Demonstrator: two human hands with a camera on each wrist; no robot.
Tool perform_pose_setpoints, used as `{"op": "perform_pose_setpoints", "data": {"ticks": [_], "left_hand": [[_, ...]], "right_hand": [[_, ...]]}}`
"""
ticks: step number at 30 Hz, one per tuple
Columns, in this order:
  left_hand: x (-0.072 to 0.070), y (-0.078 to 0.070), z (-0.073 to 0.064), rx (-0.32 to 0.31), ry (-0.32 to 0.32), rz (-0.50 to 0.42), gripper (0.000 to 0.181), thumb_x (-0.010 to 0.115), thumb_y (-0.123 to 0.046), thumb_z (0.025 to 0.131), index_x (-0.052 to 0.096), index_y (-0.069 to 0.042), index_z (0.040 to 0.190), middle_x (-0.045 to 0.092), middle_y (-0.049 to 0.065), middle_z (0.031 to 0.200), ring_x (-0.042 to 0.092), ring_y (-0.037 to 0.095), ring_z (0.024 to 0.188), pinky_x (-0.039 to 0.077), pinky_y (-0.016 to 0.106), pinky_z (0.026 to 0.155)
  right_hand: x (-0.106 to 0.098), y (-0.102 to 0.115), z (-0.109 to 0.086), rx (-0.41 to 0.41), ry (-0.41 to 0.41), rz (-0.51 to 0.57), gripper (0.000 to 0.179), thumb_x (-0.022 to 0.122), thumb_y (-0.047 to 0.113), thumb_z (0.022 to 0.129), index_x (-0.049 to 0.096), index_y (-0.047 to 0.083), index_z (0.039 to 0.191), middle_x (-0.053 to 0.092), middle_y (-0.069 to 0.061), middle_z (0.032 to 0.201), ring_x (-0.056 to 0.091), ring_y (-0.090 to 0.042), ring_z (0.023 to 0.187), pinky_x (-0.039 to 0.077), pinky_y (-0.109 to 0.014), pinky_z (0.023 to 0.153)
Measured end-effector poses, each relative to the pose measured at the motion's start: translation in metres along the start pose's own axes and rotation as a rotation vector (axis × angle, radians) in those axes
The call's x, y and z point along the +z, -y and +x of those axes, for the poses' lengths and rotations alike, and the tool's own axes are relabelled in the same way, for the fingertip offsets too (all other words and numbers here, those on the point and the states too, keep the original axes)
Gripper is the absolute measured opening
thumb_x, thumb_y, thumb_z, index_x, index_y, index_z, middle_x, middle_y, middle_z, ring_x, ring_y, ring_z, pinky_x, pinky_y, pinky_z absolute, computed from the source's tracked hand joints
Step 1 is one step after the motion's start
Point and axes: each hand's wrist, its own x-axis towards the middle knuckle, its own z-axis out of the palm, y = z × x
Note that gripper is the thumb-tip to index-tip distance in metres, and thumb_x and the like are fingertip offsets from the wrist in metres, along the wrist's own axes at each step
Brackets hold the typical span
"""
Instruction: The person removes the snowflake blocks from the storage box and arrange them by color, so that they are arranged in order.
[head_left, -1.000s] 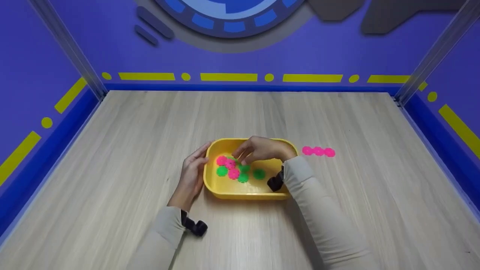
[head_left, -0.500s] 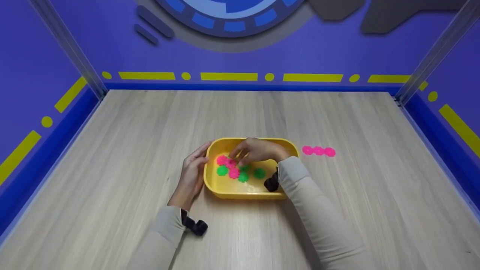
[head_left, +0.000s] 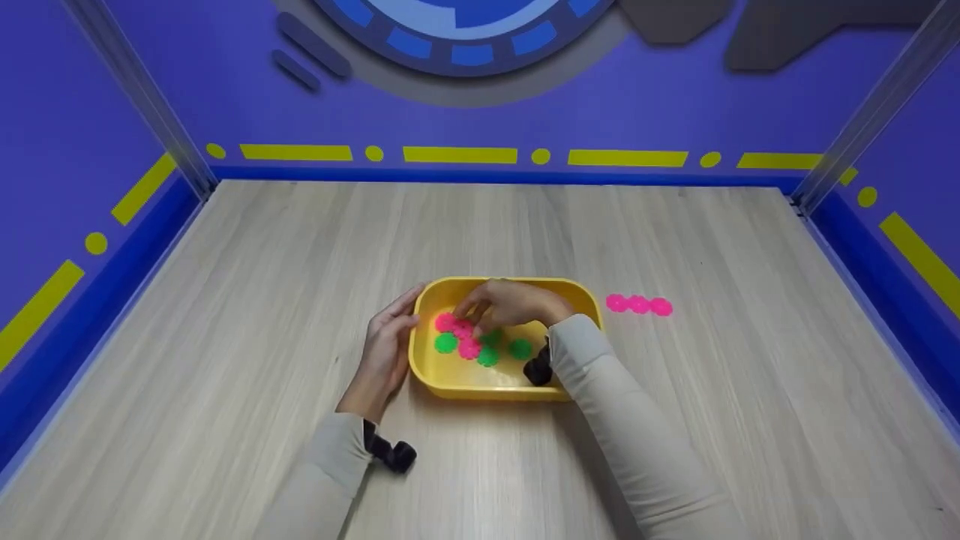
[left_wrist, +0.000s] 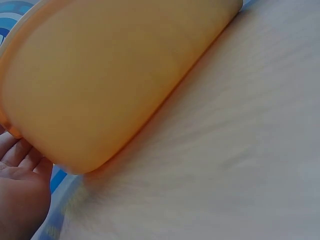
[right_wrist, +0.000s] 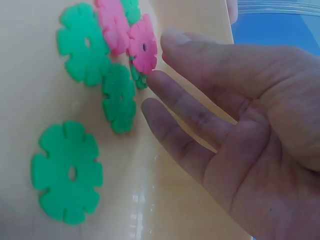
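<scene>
A yellow plastic tray (head_left: pixel 487 394) on the table holds several pink flower-shaped discs (head_left: pixel 469 349) and green ones (head_left: pixel 445 343), notched round the edge with a hole in the middle. My left hand (head_left: pixel 384 345) rests along the tray's left outer wall, thumb at the rim; its fingers (left_wrist: pixel 30 155) lie under the rim in the left wrist view. Inside the tray, my right hand (head_left: pixel 510 304) reaches over the pile, thumb and fingertips close to an upright pink disc (right_wrist: pixel 143 45). Its spread fingers show no disc pinched between them; the index finger is mostly hidden.
Right of the tray, a row of 3 joined pink discs (head_left: pixel 639 304) lies on the wooden table (head_left: pixel 480 232). One green disc (head_left: pixel 520 349) lies apart inside the tray. Blue-purple printed walls (head_left: pixel 480 120) close off the back and sides.
My right hand has moved a little left and toward the near side within the tray, closer to the pink discs. The left hand and the tray have stayed put.
</scene>
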Motion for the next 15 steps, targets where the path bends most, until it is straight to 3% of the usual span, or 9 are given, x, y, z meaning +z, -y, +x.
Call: {"op": "perform_pose_setpoints", "data": {"ticks": [15], "left_hand": [[0.0005, -0.0006, 0.0005, 0.004, -0.005, -0.012, 0.055, 0.041, 0.008, 0.087, 0.039, 0.008, 0.142, 0.037, 0.019, 0.152, 0.032, 0.022, 0.143, 0.028, 0.033, 0.117]], "right_hand": [[0.0032, -0.0021, 0.0019, -0.024, -0.018, -0.036, 0.036, 0.07, 0.011, 0.085, 0.067, 0.01, 0.121, 0.069, -0.003, 0.116, 0.062, -0.02, 0.102, 0.053, -0.031, 0.095]]}}
